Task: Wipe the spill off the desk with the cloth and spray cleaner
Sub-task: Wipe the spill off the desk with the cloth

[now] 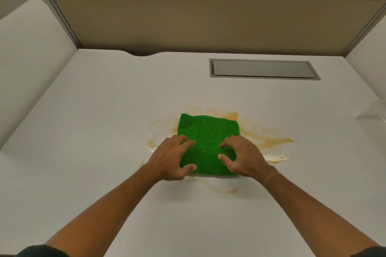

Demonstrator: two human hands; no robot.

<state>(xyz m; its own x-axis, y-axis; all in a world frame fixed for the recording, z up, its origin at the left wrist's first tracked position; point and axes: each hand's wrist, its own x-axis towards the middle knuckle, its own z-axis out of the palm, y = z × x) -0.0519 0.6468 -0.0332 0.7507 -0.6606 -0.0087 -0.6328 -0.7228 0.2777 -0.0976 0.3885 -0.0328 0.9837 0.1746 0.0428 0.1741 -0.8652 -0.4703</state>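
Note:
A folded green cloth [208, 137] lies flat on the white desk [94, 121], on top of an orange-brown spill [269, 139] that spreads out to its left, right and near side. My left hand [170, 158] presses on the cloth's near left corner with curled fingers. My right hand [243, 157] presses on its near right corner in the same way. Both hands grip the cloth against the desk. No spray bottle is clearly in view.
A grey cable hatch [263, 69] is set into the desk at the back right. Tan partition walls [188, 12] close off the back and sides. A blurred clear object [373, 112] sits at the right edge.

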